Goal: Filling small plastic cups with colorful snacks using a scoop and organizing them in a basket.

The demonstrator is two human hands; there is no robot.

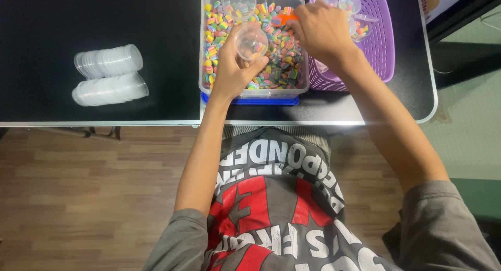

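Over clear bin (300,46) of striped candies (284,59): left hand (232,67) clasps small clear cup (250,41), mouth tilted toward camera; right hand (321,31) pinches orange scoop (286,18), long axis roughly left-right.

Two stacks of clear lids (108,74) lie at nine o'clock on the table, one above the other. One clear bin (207,83) of rainbow candies, too many to count, sits at twelve o'clock; one purple basket (383,46) at one o'clock holds at least three filled cups (348,2). Two hands: left hand (233,67) with one clear cup (250,41); right hand (321,31) with one orange scoop (286,18).
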